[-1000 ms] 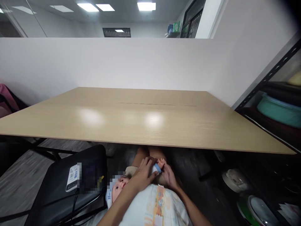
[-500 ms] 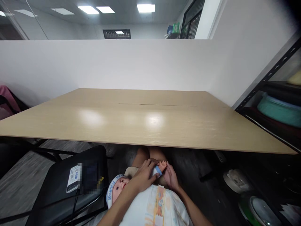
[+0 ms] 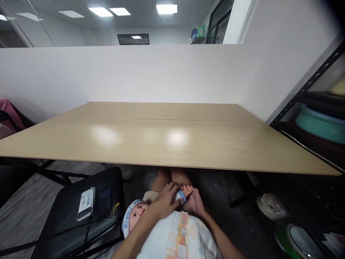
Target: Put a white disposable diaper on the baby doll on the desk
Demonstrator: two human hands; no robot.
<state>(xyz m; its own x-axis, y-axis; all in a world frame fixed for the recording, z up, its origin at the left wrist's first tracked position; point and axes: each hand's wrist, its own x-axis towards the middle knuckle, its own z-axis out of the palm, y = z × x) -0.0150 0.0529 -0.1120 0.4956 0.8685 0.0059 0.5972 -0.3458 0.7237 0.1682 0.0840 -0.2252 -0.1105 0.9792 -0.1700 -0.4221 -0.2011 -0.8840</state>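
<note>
1. Fingers (image 3: 170, 187) of L hand (image 3: 166, 200) part-curled over doll's sleeve (image 3: 178, 196), thumb opp. side, sleeve held btwn.
2. R hand (image 3: 197, 203): fingers bent inward, tips at doll's hand (image 3: 187, 190); can't tell if pinched.
3. Doll (image 3: 137, 213) on lap (image 3: 179, 175), capped head to L; its arm btwn both hands, blue cuff (image 3: 182, 195) just past L fingers.
4. Table (image 3: 167, 144) beyond; blk chair (image 3: 68, 205) L.

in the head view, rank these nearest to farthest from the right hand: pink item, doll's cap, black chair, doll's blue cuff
From the right hand:
1. Doll's blue cuff, just to its left
2. Doll's cap, farther left
3. Black chair, left beyond the cap
4. Pink item, at the far left edge
</note>
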